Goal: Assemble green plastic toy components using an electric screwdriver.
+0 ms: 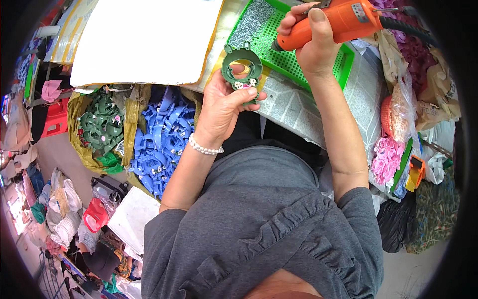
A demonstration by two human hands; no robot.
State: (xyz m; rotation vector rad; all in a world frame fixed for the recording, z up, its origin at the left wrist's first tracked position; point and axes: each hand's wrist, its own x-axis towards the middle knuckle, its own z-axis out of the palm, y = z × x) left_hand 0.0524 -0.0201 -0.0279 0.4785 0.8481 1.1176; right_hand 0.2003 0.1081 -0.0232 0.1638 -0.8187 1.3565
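Observation:
My left hand (223, 101) grips a dark green ring-shaped plastic part (242, 66) by its lower end, the thumb pressed over small white and pink pieces there. The round opening of the part faces up. My right hand (315, 42) is wrapped round an orange electric screwdriver (343, 24), its black tip pointing left and down. That tip hangs over a green perforated tray (345, 67), apart from the green part. Many small silver screws (252, 20) lie heaped in the tray's far left end.
A white board (144, 42) covers the table's left side. Below it stand a yellow sack with green plastic parts (101, 124) and a pile of blue plastic parts (164, 139). Pink pieces (387, 159) lie at the right. A black cable (408, 29) runs from the screwdriver.

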